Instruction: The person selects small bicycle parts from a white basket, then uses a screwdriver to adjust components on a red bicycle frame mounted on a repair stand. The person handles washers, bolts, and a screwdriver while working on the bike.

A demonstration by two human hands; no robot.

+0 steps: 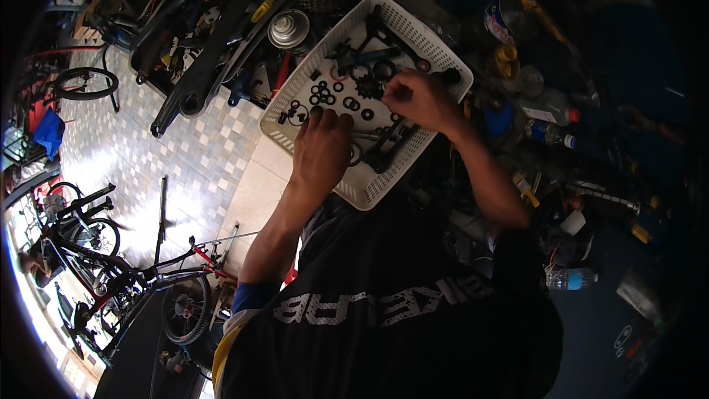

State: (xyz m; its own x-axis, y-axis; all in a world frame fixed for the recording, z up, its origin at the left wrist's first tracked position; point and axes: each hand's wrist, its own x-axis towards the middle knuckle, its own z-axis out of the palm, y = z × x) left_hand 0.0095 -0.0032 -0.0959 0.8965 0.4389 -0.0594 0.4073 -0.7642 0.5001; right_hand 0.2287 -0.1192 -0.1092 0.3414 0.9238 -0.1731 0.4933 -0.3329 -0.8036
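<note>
A white perforated plastic basket [353,193] holds loose bike parts. My left hand [323,144] is over its near left part, fingers curled together and tips turned down among the small parts. My right hand [425,100] is above the right side, thumb and fingers drawn into a pinch. Whatever either hand holds is hidden or too small to make out. Between the hands lie several small black rings [323,94] and a dark toothed cog [367,86]. A larger black ring [384,69] sits beyond them. A black crank arm [380,159] lies along the near right wall.
Tools and long dark bars [196,85] crowd a bench at the upper left, beside a spray can [288,29]. Plastic bottles [546,106] and clutter fill the right side. At the lower left, a bicycle [103,273] stands near the tiled floor [199,151].
</note>
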